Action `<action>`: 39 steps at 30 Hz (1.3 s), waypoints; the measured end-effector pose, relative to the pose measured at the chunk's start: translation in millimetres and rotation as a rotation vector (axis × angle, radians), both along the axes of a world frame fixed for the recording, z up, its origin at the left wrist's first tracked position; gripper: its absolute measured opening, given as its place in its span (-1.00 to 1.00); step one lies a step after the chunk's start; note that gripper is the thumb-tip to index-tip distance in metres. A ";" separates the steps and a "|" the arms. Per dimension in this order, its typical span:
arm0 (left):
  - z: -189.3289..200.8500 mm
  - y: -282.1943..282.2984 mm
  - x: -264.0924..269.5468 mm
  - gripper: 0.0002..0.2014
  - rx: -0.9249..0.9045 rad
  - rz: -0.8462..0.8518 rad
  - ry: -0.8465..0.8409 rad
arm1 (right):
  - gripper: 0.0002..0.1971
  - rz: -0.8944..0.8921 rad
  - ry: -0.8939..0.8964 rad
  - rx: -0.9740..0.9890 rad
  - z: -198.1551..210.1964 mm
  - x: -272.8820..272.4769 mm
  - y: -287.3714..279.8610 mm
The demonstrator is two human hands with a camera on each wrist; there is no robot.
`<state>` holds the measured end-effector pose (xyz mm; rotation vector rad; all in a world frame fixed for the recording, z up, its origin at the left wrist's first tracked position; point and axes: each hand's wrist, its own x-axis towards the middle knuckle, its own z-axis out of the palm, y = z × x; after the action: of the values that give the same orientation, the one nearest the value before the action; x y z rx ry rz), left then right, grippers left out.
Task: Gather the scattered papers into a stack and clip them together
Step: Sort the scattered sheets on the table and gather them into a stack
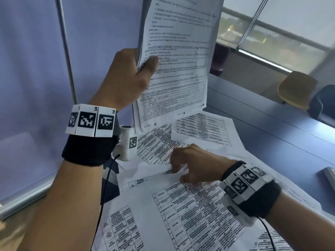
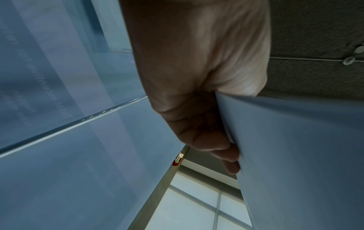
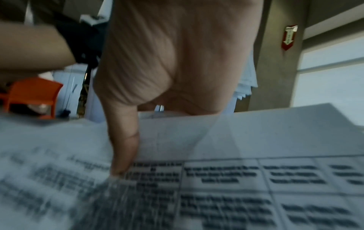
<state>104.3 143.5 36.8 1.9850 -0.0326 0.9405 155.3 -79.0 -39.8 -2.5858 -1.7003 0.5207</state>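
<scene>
The left hand [image 1: 126, 78] pinches a raised sheaf [image 1: 177, 57]; one line reads "Useful keyboard". The right hand [image 1: 195, 165] pinches a table-printed sheet [image 1: 190, 211] on the surface [image 1: 272, 127].

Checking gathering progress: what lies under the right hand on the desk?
The right hand pinches one printed sheet, with more overlapping table-printed sheets beneath. The desk surface under them is covered.

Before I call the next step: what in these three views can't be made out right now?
- Clip: none visible in any view.
- Held sheets: count unclear; head view cuts off the top, left hand covers the gripped edge.
- Right hand fingertips: hidden under the hand in the head view, blurred in the right wrist view, so its grip on the table sheet is unclear.
- Printed text: too small or blurred.
</scene>
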 end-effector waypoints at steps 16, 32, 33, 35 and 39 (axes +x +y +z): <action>-18.1 9.8 6.2 -0.71 -0.136 -0.028 0.086 | -0.72 -0.420 0.178 0.508 158.8 0.5 -112.4; -33.7 -79.4 33.1 -0.06 -0.564 -0.549 0.343 | -0.18 -1.167 0.892 1.172 89.2 25.0 -169.4; -31.9 -84.8 32.3 -0.08 -0.573 -0.613 0.356 | -0.33 -1.194 0.917 1.192 86.1 22.7 -169.7; -28.8 -92.8 28.8 -0.20 -0.612 -0.706 0.364 | -0.55 -1.226 0.977 1.224 80.8 18.3 -170.0; -27.3 -101.3 26.3 -0.30 -0.632 -0.757 0.438 | -0.68 -1.171 1.082 1.195 78.9 9.9 -173.5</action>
<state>130.7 42.2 9.6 1.3610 -0.1984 -0.0010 165.1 -252.5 39.1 -1.3986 0.0645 0.4204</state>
